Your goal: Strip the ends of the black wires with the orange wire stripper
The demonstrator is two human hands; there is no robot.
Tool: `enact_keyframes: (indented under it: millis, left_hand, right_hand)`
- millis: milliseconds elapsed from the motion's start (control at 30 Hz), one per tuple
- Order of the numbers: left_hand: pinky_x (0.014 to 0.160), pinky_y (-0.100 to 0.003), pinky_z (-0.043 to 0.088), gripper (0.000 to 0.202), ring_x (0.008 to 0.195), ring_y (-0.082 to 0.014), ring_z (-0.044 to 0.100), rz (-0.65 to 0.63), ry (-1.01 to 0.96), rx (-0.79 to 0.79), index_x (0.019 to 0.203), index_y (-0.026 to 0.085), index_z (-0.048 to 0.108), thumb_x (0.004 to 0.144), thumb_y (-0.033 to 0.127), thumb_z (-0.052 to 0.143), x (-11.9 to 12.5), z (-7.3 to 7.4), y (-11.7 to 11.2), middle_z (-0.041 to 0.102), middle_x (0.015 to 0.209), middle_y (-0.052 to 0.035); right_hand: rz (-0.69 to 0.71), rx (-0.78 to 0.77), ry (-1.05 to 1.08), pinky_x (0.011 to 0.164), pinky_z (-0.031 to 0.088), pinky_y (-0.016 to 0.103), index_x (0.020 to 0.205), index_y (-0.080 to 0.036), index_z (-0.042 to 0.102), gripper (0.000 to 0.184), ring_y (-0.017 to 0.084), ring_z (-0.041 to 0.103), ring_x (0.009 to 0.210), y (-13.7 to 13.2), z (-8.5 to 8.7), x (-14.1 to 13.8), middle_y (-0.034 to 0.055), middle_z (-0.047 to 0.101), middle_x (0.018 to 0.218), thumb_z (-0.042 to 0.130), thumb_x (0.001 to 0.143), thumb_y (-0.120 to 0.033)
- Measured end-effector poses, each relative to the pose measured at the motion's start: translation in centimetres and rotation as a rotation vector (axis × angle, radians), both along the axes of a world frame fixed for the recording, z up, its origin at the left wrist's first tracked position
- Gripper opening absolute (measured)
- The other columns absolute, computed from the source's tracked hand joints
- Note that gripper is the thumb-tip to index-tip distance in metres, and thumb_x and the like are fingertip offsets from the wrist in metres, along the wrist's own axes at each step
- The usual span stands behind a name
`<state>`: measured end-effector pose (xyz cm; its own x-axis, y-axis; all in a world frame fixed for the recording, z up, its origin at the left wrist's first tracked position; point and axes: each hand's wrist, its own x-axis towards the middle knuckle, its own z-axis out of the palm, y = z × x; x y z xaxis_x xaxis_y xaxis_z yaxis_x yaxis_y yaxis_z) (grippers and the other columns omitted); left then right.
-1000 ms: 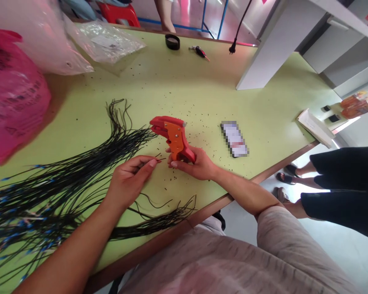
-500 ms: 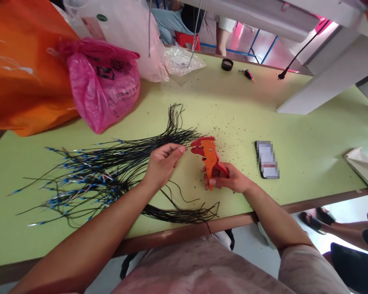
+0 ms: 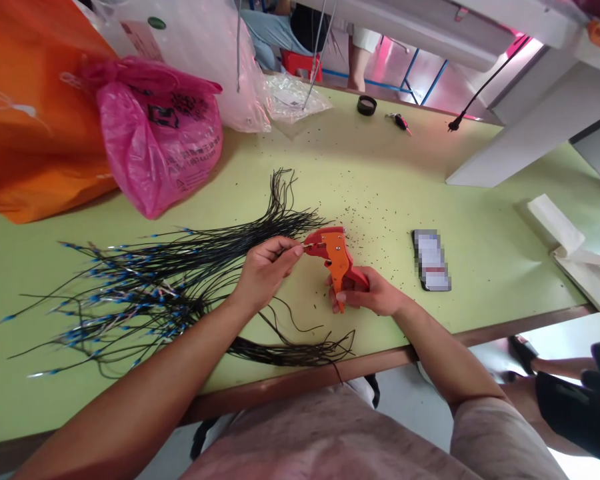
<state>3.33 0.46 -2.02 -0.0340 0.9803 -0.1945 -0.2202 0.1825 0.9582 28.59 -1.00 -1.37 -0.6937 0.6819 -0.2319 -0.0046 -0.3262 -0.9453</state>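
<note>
My right hand [image 3: 373, 293] is shut around the handles of an orange-red wire stripper [image 3: 336, 257], which it holds upright just above the green table [image 3: 380, 173]. My left hand [image 3: 265, 270] pinches a thin black wire [image 3: 293, 249] between thumb and fingers, its tip at the stripper's jaws. Whether the tip is inside them is hard to tell. A loose bundle of black wires [image 3: 275, 220] fans out beside my left hand, and many ends carry blue crimp terminals [image 3: 120, 287]. More wire ends [image 3: 300, 352] lie below my left forearm.
Black scraps are scattered over the table. A pixelated phone [image 3: 431, 260] lies right of the stripper. Pink [image 3: 153, 140], orange [image 3: 30, 120] and clear [image 3: 293, 98] plastic bags stand at the far left. White papers [image 3: 575, 243] lie right; a person's legs [image 3: 570, 380] stand beyond the edge.
The view has swung from tilted to nearly level. My left hand has moved closer to the stripper, bringing the wire tip to its jaws. The right hand's grip looks unchanged.
</note>
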Motion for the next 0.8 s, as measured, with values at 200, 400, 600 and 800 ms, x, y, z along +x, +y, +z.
enact_keyframes:
  millis: [200,400,600,800]
  left_hand:
    - [0.051,-0.022,0.031,0.025,0.052,-0.009,0.04,-0.03,0.033,0.035,0.078,0.02,0.069,0.07,0.037,0.085,0.0,0.3,-0.2,0.051,0.057,0.0053]
    - [0.048,-0.023,0.026,0.021,0.048,-0.0089,0.035,-0.025,0.07,0.06,0.076,0.022,0.065,0.071,0.036,0.08,0.1,0.5,-0.2,0.045,0.055,0.0065]
    - [0.046,-0.022,0.021,0.025,0.045,-0.0073,0.029,0.013,0.057,0.076,0.071,0.023,0.059,0.071,0.036,0.081,0.6,1.0,-0.4,0.041,0.051,0.0086]
    - [0.046,-0.023,0.018,0.027,0.045,-0.0071,0.027,0.014,0.081,0.084,0.068,0.023,0.057,0.072,0.035,0.081,0.9,1.2,-0.7,0.037,0.051,0.0092]
  right_hand:
    - [-0.053,-0.029,-0.01,0.067,0.057,0.031,0.109,-0.014,0.068,0.042,0.016,0.069,0.067,-0.3,0.0,-0.5,0.0016,0.071,0.078,0.088,0.093,-0.048]
    - [-0.091,-0.011,-0.025,0.064,0.056,0.029,0.101,-0.015,0.066,0.043,0.014,0.067,0.062,-0.6,-0.1,-0.9,0.0001,0.069,0.075,0.088,0.092,-0.051]
    - [-0.123,0.056,-0.086,0.055,0.053,0.027,0.093,-0.017,0.062,0.043,0.013,0.066,0.054,-1.0,0.0,-1.2,-0.0024,0.066,0.068,0.084,0.094,-0.054]
    - [-0.243,0.123,-0.198,0.039,0.041,0.024,0.077,-0.023,0.051,0.047,0.01,0.047,0.038,-1.5,-0.2,-1.5,-0.0084,0.053,0.051,0.083,0.093,-0.054]
